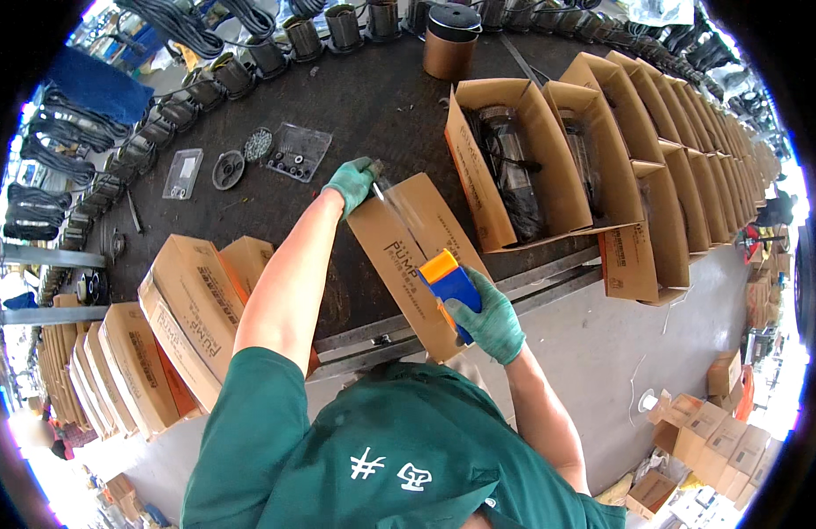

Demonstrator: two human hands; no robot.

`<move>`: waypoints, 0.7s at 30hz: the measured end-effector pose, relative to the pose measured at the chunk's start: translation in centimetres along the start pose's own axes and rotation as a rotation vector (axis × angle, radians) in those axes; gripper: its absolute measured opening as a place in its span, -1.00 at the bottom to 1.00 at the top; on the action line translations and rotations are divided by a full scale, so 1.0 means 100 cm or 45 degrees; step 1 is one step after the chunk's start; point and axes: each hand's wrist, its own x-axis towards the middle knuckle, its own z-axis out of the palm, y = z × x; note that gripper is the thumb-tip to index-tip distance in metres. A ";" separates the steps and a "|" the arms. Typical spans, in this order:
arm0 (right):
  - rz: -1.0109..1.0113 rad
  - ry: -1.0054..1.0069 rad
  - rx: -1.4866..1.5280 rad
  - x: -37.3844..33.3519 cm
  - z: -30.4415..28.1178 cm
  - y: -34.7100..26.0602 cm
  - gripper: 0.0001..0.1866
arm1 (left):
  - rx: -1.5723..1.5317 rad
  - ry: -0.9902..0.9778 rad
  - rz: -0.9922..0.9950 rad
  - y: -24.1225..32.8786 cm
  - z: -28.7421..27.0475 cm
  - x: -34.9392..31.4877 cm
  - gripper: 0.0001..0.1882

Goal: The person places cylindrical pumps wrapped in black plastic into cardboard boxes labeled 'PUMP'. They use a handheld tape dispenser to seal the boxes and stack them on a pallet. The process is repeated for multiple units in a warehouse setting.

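Note:
A closed brown cardboard box (404,295) lies slantwise in front of me, its near end past the workbench edge. A strip of clear packing tape (401,212) runs along its top from the far end. Curled round that far end, at the tape's start, is my left hand (351,185) in a green glove; its fingertips are partly hidden. My right hand (494,322), also gloved, is closed round a blue and orange tape dispenser (452,289), which sits over the middle of the box top.
On the dark workbench (364,115) are a parts tray (299,152), a dish of small hardware (259,144) and a copper-coloured drum (450,44). Open boxes with pumps (514,167) line the right; closed boxes (192,309) stand left. Metal cylinders (344,28) and coiled cables rim the back.

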 end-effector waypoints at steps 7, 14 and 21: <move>0.098 -0.053 -0.010 0.012 0.006 -0.013 -0.17 | 0.430 -0.485 -0.104 -0.059 -0.010 0.061 -0.41; 0.216 0.018 -0.192 -0.061 -0.033 -0.010 -0.16 | 1.235 -0.055 0.004 0.021 -0.004 0.017 -0.30; 0.692 0.027 -0.246 -0.185 -0.080 0.033 -0.22 | 1.456 -0.741 1.480 0.033 0.122 -0.138 -0.45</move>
